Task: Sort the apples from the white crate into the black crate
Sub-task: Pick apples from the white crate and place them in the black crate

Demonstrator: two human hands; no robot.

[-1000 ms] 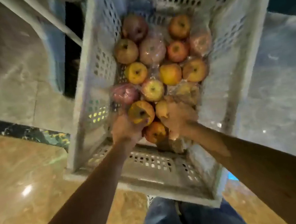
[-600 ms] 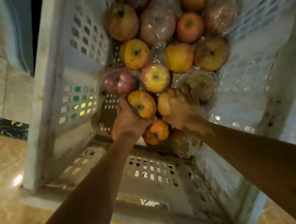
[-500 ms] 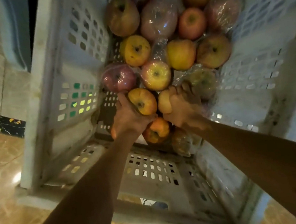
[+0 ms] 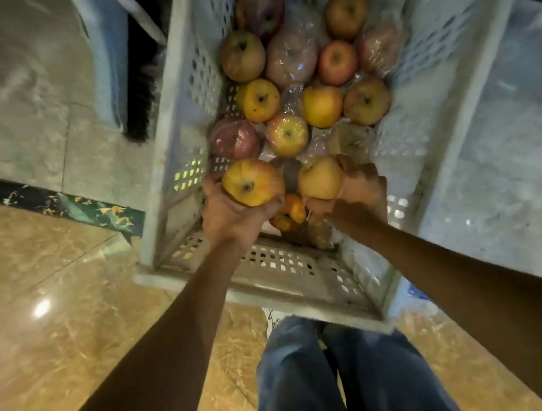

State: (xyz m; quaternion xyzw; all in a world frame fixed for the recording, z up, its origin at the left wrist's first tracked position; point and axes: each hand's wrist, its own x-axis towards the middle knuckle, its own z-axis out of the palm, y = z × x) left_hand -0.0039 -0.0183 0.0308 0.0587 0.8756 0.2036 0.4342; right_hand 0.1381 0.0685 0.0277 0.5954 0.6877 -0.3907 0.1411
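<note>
Left hand point(image 4: 229, 214) raises yellow-red apple point(image 4: 252, 182) off pile; fruit now sits fully exposed above fingers. Right hand point(image 4: 357, 194) brings up yellow apple point(image 4: 320, 178), no longer half-hidden. Gap opens between held apples; orange apple point(image 4: 288, 213) shows at 6 o'clock of gap. View pulls back: jeans point(image 4: 319, 371) reappear at 6 o'clock of white crate point(image 4: 165, 143).

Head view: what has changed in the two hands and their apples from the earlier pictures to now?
The left hand and right hand have drawn apart: the yellow apple and the pale apple, touching before, now show a gap. Nothing was let go; each hand grips its apple as before. The orange apple below them and the rest lie unmoved in the white crate.
</note>
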